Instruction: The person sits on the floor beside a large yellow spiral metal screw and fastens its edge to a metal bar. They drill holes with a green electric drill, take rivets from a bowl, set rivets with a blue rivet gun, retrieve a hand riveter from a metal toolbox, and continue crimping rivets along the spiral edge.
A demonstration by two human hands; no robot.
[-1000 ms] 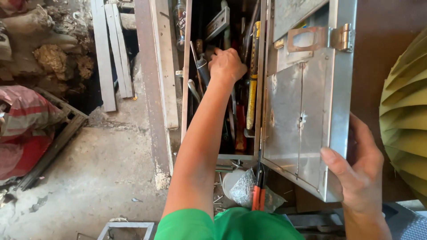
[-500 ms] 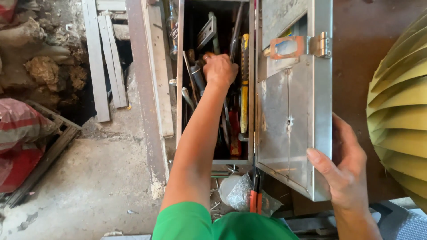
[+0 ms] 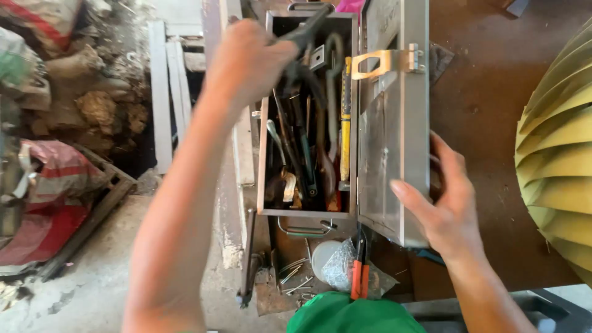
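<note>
Rough concrete floor (image 3: 92, 290) is showing along the left side, with rubble and a crumpled red and white sack (image 3: 46, 197) lying beside pale wooden slats (image 3: 166, 92). Rusty brown metal, the bench (image 3: 493, 123), is carrying an open grey metal toolbox (image 3: 265, 160) close to its left edge. Long hand tools are lying packed lengthwise in the box, among them a yellow-handled tool (image 3: 346, 117) against the right wall and dark pliers and wrenches in the middle.

The left hand (image 3: 250, 58) is hovering above the far left part of the toolbox, its fingers closed around a dark tool (image 3: 308, 31) that is sticking out toward the far edge of the box; motion blur is making the tool's exact kind impossible to tell. The right hand (image 3: 447, 197) is gripping the near right corner of the raised toolbox lid (image 3: 394, 154), thumb on the inner face and fingers wrapped behind its edge, holding the lid upright along the right side of the box. A brass-coloured hasp (image 3: 385, 61) is hanging from the lid's far end.

Just in front of the box's near wall, orange-handled pliers (image 3: 359, 277) are lying beside a crumpled clear plastic bag (image 3: 342, 268) and scattered nails (image 3: 293, 277). A large yellow ribbed fan-like object (image 3: 555, 160) is filling the right edge of the bench. A green garment (image 3: 351, 314) is showing at the bottom.
</note>
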